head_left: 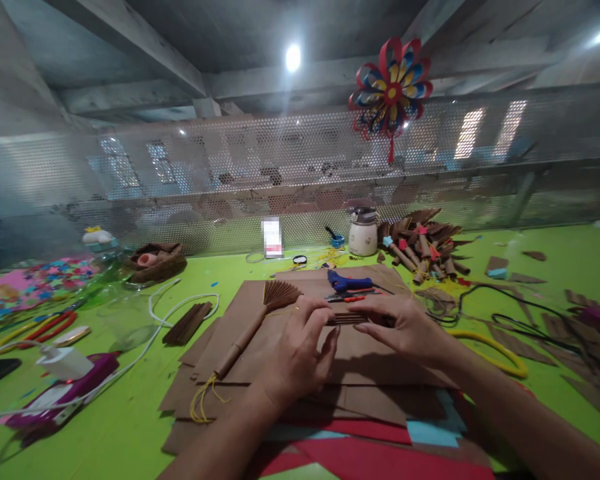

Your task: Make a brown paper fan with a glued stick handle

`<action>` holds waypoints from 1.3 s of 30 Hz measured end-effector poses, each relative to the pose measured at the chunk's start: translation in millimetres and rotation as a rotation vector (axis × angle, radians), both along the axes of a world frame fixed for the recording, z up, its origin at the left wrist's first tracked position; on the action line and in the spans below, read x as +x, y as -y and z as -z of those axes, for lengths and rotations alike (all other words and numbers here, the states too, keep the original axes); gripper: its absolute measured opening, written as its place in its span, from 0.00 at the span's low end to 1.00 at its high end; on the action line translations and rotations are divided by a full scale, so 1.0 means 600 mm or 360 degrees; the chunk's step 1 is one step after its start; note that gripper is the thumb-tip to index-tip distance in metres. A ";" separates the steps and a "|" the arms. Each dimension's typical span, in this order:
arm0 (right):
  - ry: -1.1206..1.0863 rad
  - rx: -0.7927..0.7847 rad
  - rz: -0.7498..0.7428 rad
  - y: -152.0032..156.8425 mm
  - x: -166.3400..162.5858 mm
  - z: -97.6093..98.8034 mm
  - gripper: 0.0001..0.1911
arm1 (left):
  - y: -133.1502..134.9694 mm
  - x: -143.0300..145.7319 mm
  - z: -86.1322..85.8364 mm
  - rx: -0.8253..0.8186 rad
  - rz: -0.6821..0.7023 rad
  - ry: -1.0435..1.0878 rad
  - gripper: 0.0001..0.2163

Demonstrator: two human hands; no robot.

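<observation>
My left hand (300,347) and my right hand (405,327) meet over a stack of brown paper sheets (260,313). Between their fingertips they pinch a narrow folded, pleated strip of brown paper (350,319), held flat and level. Both hands have their fingers pressed together on its ends. To the left of my left hand lies a finished brown paper fan with a rolled handle (260,317) and a yellow string at its end. Just beyond the strip lies a blue glue gun (347,283).
The green table (130,413) carries a pile of finished brown fans (425,250), a white jar (363,235), another pleated strip (187,323), white and black cables, red pliers (50,327), purple devices and red and blue sheets near me. A mesh wall with a coloured pinwheel (390,87) stands behind.
</observation>
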State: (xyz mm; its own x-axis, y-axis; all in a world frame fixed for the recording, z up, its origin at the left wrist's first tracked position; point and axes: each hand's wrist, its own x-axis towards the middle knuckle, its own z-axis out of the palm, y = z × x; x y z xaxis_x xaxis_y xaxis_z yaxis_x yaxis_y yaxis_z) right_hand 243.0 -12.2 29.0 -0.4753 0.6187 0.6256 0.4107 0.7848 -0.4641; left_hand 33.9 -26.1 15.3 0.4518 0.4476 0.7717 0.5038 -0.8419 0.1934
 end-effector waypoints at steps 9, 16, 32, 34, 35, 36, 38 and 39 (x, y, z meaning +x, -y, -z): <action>0.0027 -0.0046 0.0018 -0.001 0.001 0.003 0.14 | -0.002 -0.002 0.003 -0.0005 0.0010 -0.0030 0.08; 0.0021 -0.0056 0.0029 0.000 0.001 0.002 0.14 | -0.002 -0.001 0.003 -0.0047 0.0019 -0.0013 0.08; -0.0009 -0.0041 0.0030 0.003 -0.005 -0.010 0.11 | -0.001 -0.001 0.006 -0.0021 0.0004 -0.0029 0.09; -0.0028 -0.0051 0.0032 0.003 -0.004 -0.010 0.11 | -0.001 -0.001 0.006 -0.0021 0.0012 -0.0025 0.08; -0.0031 -0.0056 0.0035 0.003 -0.004 -0.010 0.11 | -0.002 -0.001 0.007 -0.0022 0.0014 -0.0023 0.08; -0.0036 -0.0058 0.0036 0.004 -0.004 -0.010 0.11 | -0.002 -0.001 0.008 -0.0022 0.0014 -0.0018 0.08; -0.0048 -0.0062 0.0031 0.005 -0.004 -0.010 0.11 | -0.004 0.000 0.011 -0.0014 0.0003 -0.0002 0.09; -0.0056 -0.0071 0.0027 0.006 -0.004 -0.010 0.11 | -0.005 0.001 0.012 -0.0012 -0.0011 0.0001 0.09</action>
State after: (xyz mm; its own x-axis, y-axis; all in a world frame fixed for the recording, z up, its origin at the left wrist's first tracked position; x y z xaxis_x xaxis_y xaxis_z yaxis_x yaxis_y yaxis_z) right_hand 240.4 -15.5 35.0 -0.4427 0.6540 0.6135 0.4066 0.7562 -0.5127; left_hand 34.3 -22.8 7.9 0.4485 0.4565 0.7684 0.5093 -0.8370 0.2000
